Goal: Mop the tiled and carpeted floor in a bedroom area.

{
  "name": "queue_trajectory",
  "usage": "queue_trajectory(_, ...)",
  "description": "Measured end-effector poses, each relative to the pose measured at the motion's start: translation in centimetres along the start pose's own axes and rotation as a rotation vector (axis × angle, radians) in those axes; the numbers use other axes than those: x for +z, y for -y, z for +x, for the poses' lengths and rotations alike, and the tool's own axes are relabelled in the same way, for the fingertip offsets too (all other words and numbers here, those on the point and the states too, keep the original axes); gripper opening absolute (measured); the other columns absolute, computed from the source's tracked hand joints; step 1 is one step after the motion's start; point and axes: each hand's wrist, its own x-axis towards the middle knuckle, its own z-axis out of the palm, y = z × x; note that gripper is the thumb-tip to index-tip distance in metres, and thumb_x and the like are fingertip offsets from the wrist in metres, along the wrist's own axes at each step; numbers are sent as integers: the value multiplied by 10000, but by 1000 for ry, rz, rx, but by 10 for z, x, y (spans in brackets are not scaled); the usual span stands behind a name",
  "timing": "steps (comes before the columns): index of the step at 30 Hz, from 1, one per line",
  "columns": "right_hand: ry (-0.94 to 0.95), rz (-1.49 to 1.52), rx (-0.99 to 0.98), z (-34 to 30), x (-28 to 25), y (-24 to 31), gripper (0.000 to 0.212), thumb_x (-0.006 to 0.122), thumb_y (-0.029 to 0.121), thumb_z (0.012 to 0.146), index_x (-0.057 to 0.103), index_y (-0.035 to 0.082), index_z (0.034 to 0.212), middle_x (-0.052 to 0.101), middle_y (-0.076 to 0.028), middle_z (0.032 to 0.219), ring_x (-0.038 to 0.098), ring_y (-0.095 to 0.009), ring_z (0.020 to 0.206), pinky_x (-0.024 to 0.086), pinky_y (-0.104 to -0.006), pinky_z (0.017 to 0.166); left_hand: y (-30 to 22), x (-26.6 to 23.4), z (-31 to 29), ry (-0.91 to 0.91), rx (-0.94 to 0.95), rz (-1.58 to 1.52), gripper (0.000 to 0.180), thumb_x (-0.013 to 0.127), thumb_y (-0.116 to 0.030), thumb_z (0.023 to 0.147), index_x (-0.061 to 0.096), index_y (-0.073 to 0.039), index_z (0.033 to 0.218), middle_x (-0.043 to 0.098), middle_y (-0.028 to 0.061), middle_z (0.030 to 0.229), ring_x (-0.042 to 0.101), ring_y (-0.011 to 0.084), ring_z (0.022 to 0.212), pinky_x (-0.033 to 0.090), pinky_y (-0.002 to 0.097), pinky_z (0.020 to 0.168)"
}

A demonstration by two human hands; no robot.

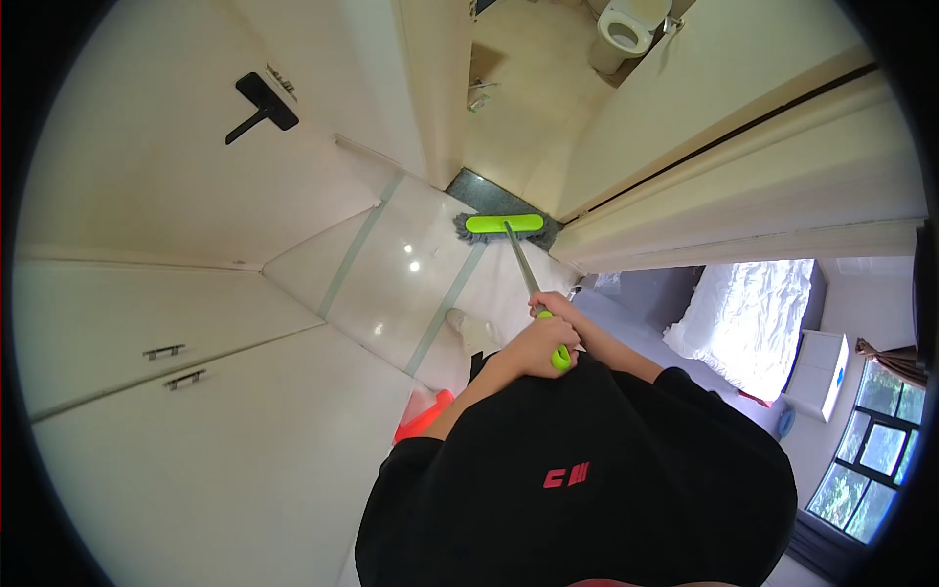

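Observation:
Both of my hands are closed around the pole of a mop [521, 256] with a lime-green head and grey shaggy fringe. My left hand [550, 345] wraps the green grip at the pole's near end, close to my body. Farther along the pole, just ahead of it, is my right hand [555, 304]. The pole slants forward from my waist. Its head lies across the dark stone threshold [486, 193] of a doorway, with fringe also over the pale tiles beside it.
White drawers [176, 430] stand at left, below a wall-hung black squeegee [262, 103]. A red plastic thing [425, 418] is partly hidden by my left forearm. Beyond the doorway is a toilet [626, 34]. At right, another room holds a bed [738, 323] and white cabinet [818, 375].

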Motion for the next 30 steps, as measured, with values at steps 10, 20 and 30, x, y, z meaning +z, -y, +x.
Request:
queue_trajectory(10, 187, 156, -56, -12, -5, -54, 194, 568, 235, 758, 583, 51, 702, 537, -33, 598, 507, -136, 534, 406, -292, 502, -13, 75, -30, -172, -122, 168, 197, 632, -43, 633, 439, -62, 599, 474, 110, 616, 491, 307, 617, 381, 382, 571)
queue_trajectory(20, 240, -375, -85, -56, -20, -154, 283, 635, 229, 655, 584, 1, 814, 545, -71, 690, 503, -155, 602, 416, -302, 524, -49, 252, -54, -606, -287, 384, 190, 642, -30, 633, 460, -61, 587, 498, 106, 620, 510, 299, 632, 405, 392, 598)
queue_trajectory(30, 638, -692, -1401, -155, -64, -222, 277, 582, 139, 759, 592, 74, 1028, 619, -60, 816, 576, -202, 742, 473, -331, 707, -112, 324, -62, -694, -217, 355, 100, 661, -72, 678, 568, -52, 650, 580, 113, 661, 580, 303, 662, 447, 377, 604)
